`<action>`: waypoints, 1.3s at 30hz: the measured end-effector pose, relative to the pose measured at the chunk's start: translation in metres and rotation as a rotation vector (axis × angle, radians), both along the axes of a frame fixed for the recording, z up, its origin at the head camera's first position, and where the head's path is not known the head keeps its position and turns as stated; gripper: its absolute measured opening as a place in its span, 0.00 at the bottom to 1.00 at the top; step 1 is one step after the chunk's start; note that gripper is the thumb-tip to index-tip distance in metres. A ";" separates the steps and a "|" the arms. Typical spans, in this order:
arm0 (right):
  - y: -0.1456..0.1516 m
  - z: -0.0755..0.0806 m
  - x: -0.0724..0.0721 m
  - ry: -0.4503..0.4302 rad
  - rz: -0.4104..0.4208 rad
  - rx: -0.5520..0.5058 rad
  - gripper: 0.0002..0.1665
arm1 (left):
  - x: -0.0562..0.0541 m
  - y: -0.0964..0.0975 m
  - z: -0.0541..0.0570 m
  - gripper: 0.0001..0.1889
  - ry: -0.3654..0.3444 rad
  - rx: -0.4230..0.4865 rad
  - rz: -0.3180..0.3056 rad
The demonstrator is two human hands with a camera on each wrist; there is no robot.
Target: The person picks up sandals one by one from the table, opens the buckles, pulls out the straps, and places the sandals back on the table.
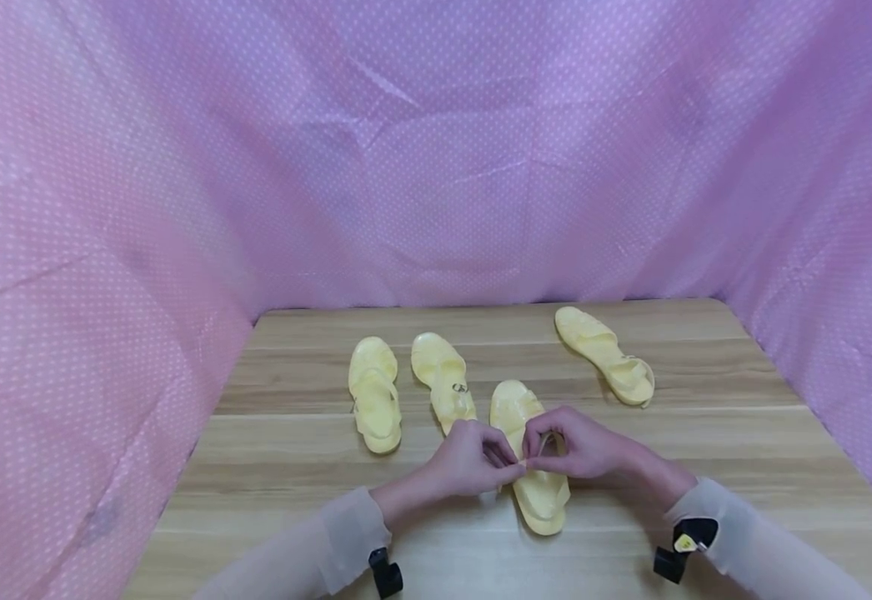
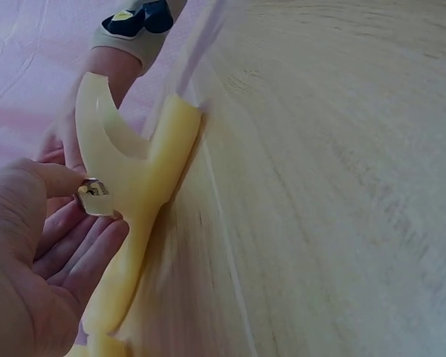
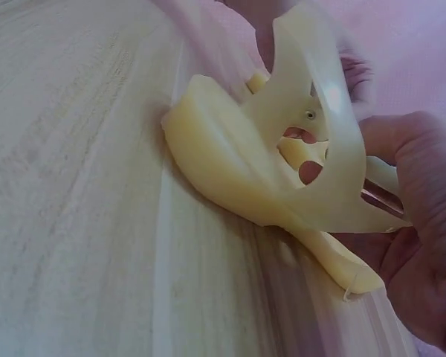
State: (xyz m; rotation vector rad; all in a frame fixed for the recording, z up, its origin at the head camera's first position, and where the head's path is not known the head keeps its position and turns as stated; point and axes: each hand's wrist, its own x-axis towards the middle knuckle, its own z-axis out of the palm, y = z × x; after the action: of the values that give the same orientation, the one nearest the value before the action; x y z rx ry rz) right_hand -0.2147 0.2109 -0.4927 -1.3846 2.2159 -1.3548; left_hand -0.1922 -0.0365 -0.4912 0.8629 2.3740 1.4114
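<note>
A pale yellow sandal lies sole down on the wooden table in front of me, toe pointing away. From its left side my left hand holds a small metal buckle between thumb and fingers, as the left wrist view shows. On the opposite side my right hand pinches the ankle strap, which arches up over the heel part. Both hands' fingertips come together above the middle of the sandal. The strap's end is hidden by the fingers.
Two more yellow sandals, one at left and one beside it, lie left of the hands. Another yellow sandal lies at the back right. Pink dotted cloth hangs around the wooden table.
</note>
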 end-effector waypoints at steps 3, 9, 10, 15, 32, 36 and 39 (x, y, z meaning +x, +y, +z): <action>0.002 -0.002 0.001 -0.014 -0.033 -0.005 0.12 | -0.002 0.000 0.000 0.05 0.007 -0.015 0.002; 0.004 -0.002 -0.003 -0.035 -0.105 -0.019 0.11 | -0.011 0.001 0.001 0.05 0.045 -0.014 0.019; 0.004 -0.002 -0.004 -0.028 -0.108 -0.025 0.11 | -0.012 0.001 0.002 0.05 0.051 -0.014 0.022; 0.004 -0.004 -0.007 -0.042 -0.107 -0.044 0.10 | -0.016 -0.001 0.002 0.05 0.047 -0.029 0.024; 0.002 -0.013 -0.009 -0.101 -0.092 -0.070 0.07 | -0.018 -0.005 -0.001 0.05 0.024 -0.055 0.026; 0.001 -0.014 -0.008 -0.090 -0.108 -0.055 0.06 | -0.017 -0.005 -0.002 0.05 0.024 -0.051 0.023; -0.001 -0.013 -0.007 -0.064 -0.132 -0.029 0.07 | -0.017 -0.005 -0.003 0.05 0.019 -0.036 0.022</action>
State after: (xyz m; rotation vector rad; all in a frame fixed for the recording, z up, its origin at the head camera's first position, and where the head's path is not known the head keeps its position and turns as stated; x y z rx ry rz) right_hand -0.2221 0.2104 -0.5055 -1.2051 2.2899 -1.4573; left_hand -0.2094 -0.0413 -0.4946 0.8466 2.4221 1.3710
